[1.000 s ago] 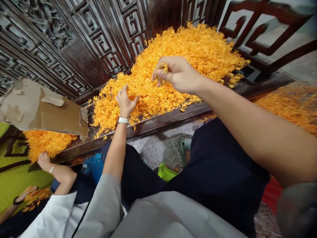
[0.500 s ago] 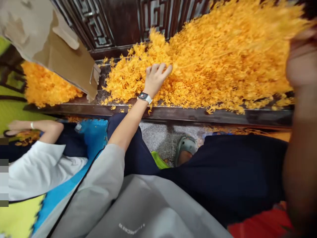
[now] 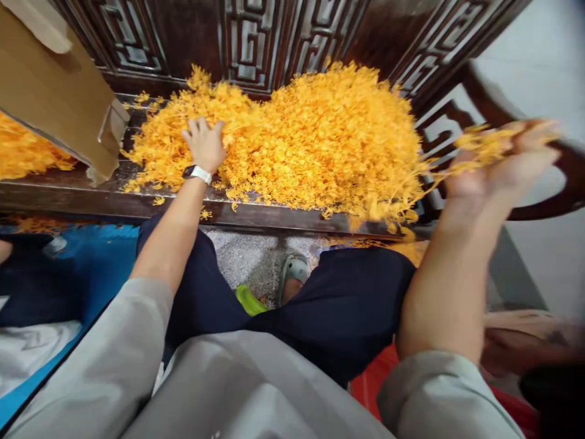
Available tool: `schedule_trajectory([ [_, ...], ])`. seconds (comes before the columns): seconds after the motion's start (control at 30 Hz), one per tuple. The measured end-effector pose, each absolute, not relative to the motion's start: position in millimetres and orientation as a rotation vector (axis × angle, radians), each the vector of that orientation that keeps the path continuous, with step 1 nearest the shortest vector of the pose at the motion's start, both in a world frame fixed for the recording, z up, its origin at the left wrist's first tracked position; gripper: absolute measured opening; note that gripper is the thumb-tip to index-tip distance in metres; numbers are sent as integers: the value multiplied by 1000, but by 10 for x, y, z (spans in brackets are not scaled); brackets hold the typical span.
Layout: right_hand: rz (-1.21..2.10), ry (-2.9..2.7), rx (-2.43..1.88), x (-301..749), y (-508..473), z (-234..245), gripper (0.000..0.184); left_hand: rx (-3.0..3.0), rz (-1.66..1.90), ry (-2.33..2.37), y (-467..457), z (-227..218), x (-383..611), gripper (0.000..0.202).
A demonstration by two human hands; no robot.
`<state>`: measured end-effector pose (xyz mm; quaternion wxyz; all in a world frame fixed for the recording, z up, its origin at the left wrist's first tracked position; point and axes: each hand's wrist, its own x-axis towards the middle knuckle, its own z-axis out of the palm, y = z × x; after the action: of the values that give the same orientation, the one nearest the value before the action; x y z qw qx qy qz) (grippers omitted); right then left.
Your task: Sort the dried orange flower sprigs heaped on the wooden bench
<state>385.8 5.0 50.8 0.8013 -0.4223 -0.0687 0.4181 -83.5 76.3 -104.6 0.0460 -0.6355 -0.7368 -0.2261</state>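
Observation:
A big heap of small, orange-yellow, claw-like pieces (image 3: pixel 320 140) covers the dark wooden bench (image 3: pixel 283 216). My left hand (image 3: pixel 205 145), with a watch on its wrist, lies on the left part of the heap. Its fingers are spread and hold nothing that I can see. Off to the right and raised past the end of the heap, my right hand (image 3: pixel 493 164) is closed round a strand of orange-yellow pieces (image 3: pixel 484 146). Part of that strand trails back to the heap. Motion smears the right fingers somewhat.
A torn cardboard box (image 3: pixel 59 85) stands on the bench at left, with more orange pieces (image 3: pixel 27 149) beside it. Behind rises a carved wooden backrest (image 3: pixel 256 42); a curved armrest (image 3: pixel 562 177) is at right. Part of another person in white (image 3: pixel 36 350) shows at lower left.
The view has swung right, bringing the armrest and wall into sight. My right hand, formerly a blur at the right edge, now shows with the strand in it. My left hand stays on the heap.

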Motion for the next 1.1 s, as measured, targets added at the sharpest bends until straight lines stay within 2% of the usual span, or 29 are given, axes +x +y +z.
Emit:
schedule_trajectory([
  [0.13,813,-502,-719,3878,70,357,56,-1978,-899,-2264,619,-759,-793,66],
  [0.2,819,-700,-771,3789,57,339,32,-1871,-1132,-2215,470,-524,-634,76],
  [0.23,833,-817,-809,3727,39,344,20,-1896,-1220,-2136,368,-406,-516,73],
  [0.27,830,-910,-836,3659,12,355,17,-1949,-1260,-2039,245,-294,-370,64],
  [0.33,809,-1042,-881,3523,-55,380,27,-2184,-1169,-1763,-52,-110,7,39],
  [0.37,779,-1083,-890,3465,-87,387,29,-2419,-1013,-1533,-210,-39,228,36],
  [0.47,717,-1183,-876,3331,-131,375,26,-2771,-593,-821,-627,124,894,42],
  [0.57,723,-1280,-833,3216,-113,322,25,-2761,-368,-516,-903,279,1326,57],
  [0.83,729,-1427,-808,3081,-156,185,9,-2613,-313,-418,-1071,248,1461,40],
  [1.1,660,-1384,-920,2991,-175,269,17,-2679,-356,-437,-996,239,1513,39],
])
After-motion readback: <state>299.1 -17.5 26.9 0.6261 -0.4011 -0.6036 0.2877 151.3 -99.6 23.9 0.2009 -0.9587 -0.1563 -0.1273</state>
